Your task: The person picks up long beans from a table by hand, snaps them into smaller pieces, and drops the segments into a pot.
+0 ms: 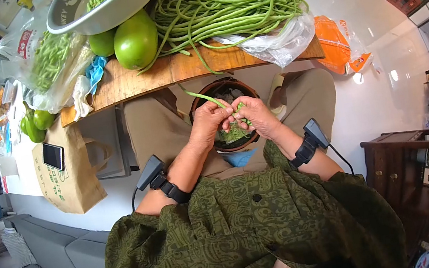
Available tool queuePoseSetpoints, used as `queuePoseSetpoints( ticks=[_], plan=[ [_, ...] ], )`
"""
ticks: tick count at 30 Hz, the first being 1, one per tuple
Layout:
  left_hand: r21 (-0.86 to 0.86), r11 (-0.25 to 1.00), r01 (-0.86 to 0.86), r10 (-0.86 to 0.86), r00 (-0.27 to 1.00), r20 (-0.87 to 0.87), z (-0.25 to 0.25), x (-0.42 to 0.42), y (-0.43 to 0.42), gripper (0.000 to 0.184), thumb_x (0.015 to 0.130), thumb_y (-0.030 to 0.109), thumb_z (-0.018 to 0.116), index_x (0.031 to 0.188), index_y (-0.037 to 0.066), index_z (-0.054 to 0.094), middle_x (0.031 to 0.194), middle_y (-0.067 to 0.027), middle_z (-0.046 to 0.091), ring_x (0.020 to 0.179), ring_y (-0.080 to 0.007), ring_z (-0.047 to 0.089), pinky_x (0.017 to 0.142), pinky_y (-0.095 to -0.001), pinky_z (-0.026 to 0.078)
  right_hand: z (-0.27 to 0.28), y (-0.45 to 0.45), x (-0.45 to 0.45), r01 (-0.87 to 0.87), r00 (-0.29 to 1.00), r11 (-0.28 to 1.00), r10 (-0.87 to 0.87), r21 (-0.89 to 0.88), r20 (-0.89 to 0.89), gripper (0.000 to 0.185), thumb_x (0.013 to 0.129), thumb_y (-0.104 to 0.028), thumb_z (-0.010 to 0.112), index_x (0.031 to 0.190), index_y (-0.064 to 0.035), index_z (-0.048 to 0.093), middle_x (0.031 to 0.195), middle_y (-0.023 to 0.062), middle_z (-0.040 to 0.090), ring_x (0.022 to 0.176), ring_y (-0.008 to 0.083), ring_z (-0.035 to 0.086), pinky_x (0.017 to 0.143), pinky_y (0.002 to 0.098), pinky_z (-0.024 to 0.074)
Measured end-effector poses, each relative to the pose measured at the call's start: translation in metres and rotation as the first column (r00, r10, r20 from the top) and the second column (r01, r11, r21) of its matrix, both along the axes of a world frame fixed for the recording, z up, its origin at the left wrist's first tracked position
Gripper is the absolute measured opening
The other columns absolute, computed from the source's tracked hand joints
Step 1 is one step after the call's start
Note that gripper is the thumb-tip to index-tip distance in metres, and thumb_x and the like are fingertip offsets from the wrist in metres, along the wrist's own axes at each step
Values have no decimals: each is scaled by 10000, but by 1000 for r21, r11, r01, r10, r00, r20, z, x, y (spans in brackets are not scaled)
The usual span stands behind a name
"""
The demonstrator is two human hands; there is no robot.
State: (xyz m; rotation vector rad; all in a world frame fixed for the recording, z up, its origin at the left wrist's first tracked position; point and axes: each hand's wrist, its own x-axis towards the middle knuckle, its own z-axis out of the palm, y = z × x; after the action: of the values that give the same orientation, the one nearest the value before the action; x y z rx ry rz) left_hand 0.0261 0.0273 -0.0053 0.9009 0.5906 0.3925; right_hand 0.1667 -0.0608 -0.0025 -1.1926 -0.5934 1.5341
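My left hand [209, 123] is closed around a long green bean [199, 97], whose free end sticks out up and to the left. Right beside it, my right hand [254, 117] pinches the bean's other end, with short green bean pieces [243, 112] showing at its fingers. The fingertips of both hands meet. Under them, between the knees, stands a reddish-brown bucket [250, 87] with green scraps inside. Beyond the hands, a large heap of long beans [234, 6] lies on the wooden table [162, 78], partly on a clear plastic bag [284, 43].
A pale basin [93, 28] with cut beans stands by round green gourds [135, 39]. To the left are a bag of bean pieces [53, 61], a blue mask [97, 72] and a paper bag [74, 180] with a phone [53, 156]. An orange bag [332, 41] lies right.
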Motion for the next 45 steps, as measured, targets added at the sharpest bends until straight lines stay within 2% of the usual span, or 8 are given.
queuePoseSetpoints(
  ticks=[11,14,16,20,22,23,31,45],
  plan=[
    [-51,995,-91,88,994,-68,3,-3,6,114,803,96,616,803,22,529,617,-55,558,478,-107,501,446,-251,433,-6,0,2,-51,998,998,50,-46,-28,57,782,-89,509,827,-54,514,627,-11,487,514,57,462,416,178,313],
    [121,993,-11,33,983,-180,1,-3,7,99,807,68,601,808,12,521,639,-70,569,511,-116,537,466,-261,466,-20,1,3,-55,939,998,49,8,340,72,775,-104,516,787,-34,526,615,15,503,524,86,491,431,226,365],
    [136,991,-5,31,981,-190,1,-2,4,92,810,59,594,804,8,517,650,-76,572,525,-122,549,483,-265,478,-30,0,0,-191,487,949,-130,251,864,114,768,-114,497,775,-6,534,604,46,510,518,125,508,460,272,408],
    [280,960,-27,72,986,-151,0,4,-6,90,818,48,578,792,-2,507,674,-91,577,547,-132,567,519,-269,498,-34,4,-3,-70,169,967,-229,243,959,140,766,-126,493,778,8,532,603,67,509,535,145,523,465,308,418],
    [185,979,-87,101,992,-72,8,2,-8,103,819,58,582,780,0,506,681,-97,577,555,-138,569,534,-272,498,-30,7,7,296,868,942,-196,-159,456,115,780,-120,493,732,-20,520,586,44,482,544,134,503,429,301,389],
    [89,990,-110,112,994,-16,17,1,-9,106,820,68,585,778,5,511,672,-92,575,541,-133,556,523,-269,488,-39,4,20,279,960,936,-276,-214,42,102,806,-135,497,755,-47,504,602,22,450,537,112,469,396,260,347],
    [-78,993,-83,85,996,16,4,-4,2,134,813,133,627,797,29,545,597,-32,533,462,-84,429,444,-223,375,2,2,4,-7,923,996,-26,-84,-385,50,822,-67,504,866,-59,482,753,72,559,611,116,560,379,167,330],
    [-132,990,-58,64,997,39,2,-4,6,160,850,166,572,808,13,548,595,-32,535,463,-87,422,455,-241,388,-4,-2,4,-41,970,998,28,-49,-242,90,794,-91,522,863,-36,506,660,47,552,493,78,507,370,165,337]
  ],
)
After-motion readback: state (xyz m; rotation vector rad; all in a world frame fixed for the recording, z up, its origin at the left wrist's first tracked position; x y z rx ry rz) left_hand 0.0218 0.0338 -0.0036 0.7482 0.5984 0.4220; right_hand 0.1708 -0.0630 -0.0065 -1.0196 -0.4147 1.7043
